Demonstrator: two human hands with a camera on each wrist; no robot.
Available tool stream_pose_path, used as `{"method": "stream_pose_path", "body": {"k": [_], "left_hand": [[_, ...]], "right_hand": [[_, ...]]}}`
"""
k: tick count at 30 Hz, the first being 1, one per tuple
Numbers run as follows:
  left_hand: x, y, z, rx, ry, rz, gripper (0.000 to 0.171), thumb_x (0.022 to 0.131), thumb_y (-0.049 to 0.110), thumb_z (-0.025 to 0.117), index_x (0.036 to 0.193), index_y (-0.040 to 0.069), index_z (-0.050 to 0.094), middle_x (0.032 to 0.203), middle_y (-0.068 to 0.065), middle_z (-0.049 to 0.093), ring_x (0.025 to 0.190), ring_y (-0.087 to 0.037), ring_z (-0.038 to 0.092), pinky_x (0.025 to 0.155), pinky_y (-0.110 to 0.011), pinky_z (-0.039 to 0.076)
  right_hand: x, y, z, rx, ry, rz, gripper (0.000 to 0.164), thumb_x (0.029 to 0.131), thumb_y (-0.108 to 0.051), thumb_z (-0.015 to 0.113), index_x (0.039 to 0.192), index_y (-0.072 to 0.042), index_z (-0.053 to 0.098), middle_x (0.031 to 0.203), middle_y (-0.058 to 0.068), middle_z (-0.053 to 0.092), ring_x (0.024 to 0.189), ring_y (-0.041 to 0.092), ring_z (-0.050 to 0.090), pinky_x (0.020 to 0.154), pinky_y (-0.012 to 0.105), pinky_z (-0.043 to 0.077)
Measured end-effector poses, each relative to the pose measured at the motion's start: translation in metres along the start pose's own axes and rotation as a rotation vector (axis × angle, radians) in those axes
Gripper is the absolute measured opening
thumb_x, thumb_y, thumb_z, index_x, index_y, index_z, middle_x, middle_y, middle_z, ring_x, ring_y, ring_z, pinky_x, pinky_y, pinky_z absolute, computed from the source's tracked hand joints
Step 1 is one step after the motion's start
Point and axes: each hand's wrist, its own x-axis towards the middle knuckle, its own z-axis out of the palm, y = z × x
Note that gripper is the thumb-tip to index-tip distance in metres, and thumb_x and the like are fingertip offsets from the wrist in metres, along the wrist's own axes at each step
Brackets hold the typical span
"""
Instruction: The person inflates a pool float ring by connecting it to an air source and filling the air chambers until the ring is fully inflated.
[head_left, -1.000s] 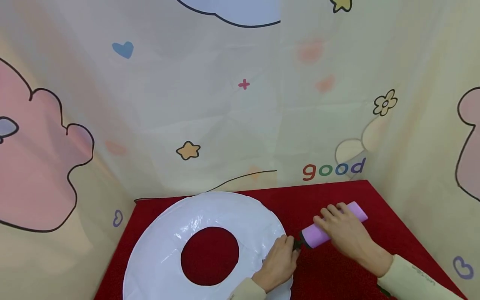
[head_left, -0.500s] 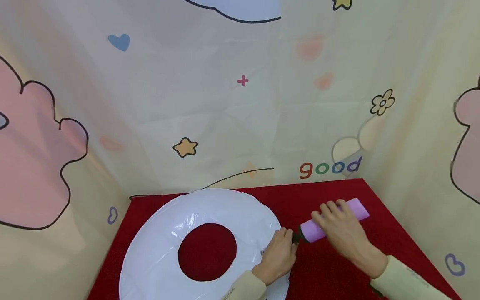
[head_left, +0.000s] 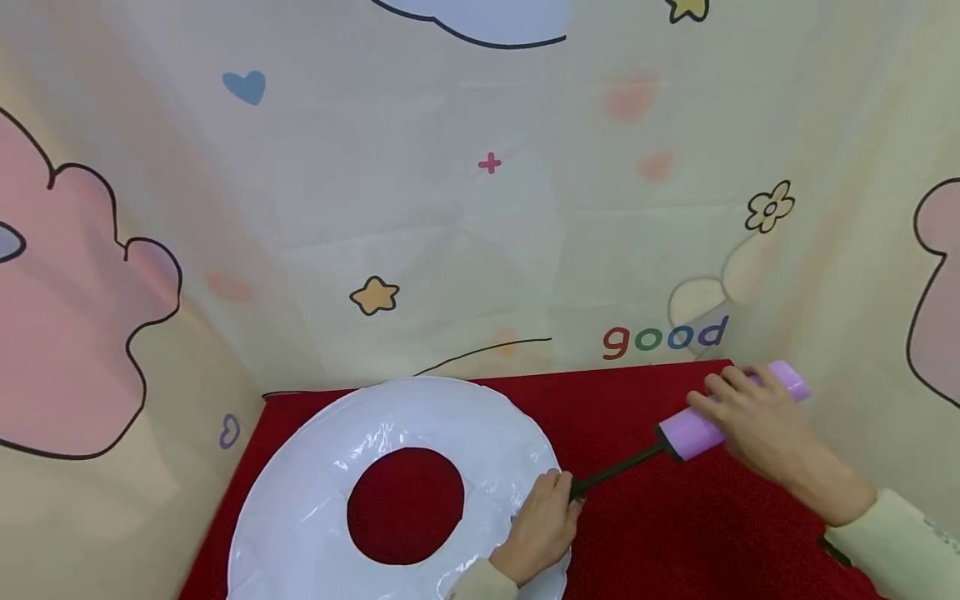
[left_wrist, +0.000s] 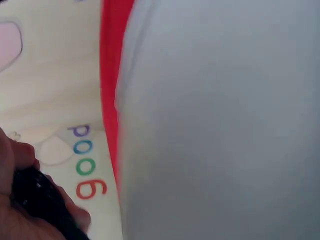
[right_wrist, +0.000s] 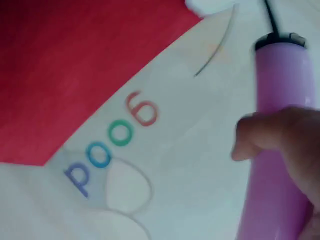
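Twice noted a grip: left hand (head_left: 540, 522) on black handle (left_wrist: 40, 197), right hand (head_left: 759, 429) on purple barrel (head_left: 692, 433). Judged white ring (head_left: 288, 508), near back-left corner of table (head_left: 637, 542), mostly filled, creases remaining.

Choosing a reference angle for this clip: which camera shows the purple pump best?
The head view: nearly the whole purple pump shows, black rod included, though partly covered. The right wrist view brings the barrel closer, with some rod, but crops it; the left wrist view shows only the black handle.
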Motion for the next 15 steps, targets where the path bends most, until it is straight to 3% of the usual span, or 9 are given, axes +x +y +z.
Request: {"method": "stream_pose_path", "body": {"k": [3, 10, 12, 15], "left_hand": [[0.0, 0.003, 0.0, 0.035, 0.021, 0.008, 0.011, 0.096, 0.019, 0.06, 0.088, 0.016, 0.052, 0.079, 0.007, 0.047, 0.072, -0.003, 0.041, 0.059, -0.014, 0.036], [0.012, 0.029, -0.003, 0.031, 0.072, 0.052, 0.006, 0.097, 0.018, 0.057, 0.094, 0.013, 0.057, 0.084, 0.006, 0.053, 0.079, -0.004, 0.05, 0.065, -0.014, 0.041], [0.011, 0.031, -0.004, 0.033, 0.079, 0.054, 0.005, 0.096, 0.018, 0.058, 0.094, 0.012, 0.058, 0.083, 0.006, 0.054, 0.079, -0.004, 0.051, 0.065, -0.014, 0.041], [0.011, 0.032, -0.006, 0.018, 0.063, 0.07, 0.007, 0.096, 0.018, 0.059, 0.092, 0.013, 0.057, 0.081, 0.007, 0.052, 0.074, -0.002, 0.047, 0.061, -0.013, 0.038]], "right_hand": [[-0.001, -0.005, 0.002, -0.014, -0.013, 0.009, 0.061, 0.044, -0.006, 0.089, 0.097, -0.012, 0.059, 0.091, 0.013, 0.063, 0.091, 0.035, 0.058, 0.084, 0.054, 0.042], [0.013, -0.067, 0.021, -0.101, -0.04, -0.059, 0.067, 0.048, -0.018, 0.093, 0.104, -0.009, 0.057, 0.097, 0.017, 0.063, 0.093, 0.033, 0.06, 0.086, 0.048, 0.046], [0.014, -0.072, 0.021, -0.099, -0.043, -0.062, 0.067, 0.047, -0.018, 0.094, 0.104, -0.009, 0.058, 0.098, 0.016, 0.064, 0.094, 0.033, 0.061, 0.086, 0.047, 0.046], [0.01, -0.063, 0.015, -0.065, -0.037, -0.044, 0.065, 0.048, -0.016, 0.094, 0.104, -0.01, 0.06, 0.098, 0.014, 0.065, 0.094, 0.032, 0.06, 0.086, 0.048, 0.046]]}}
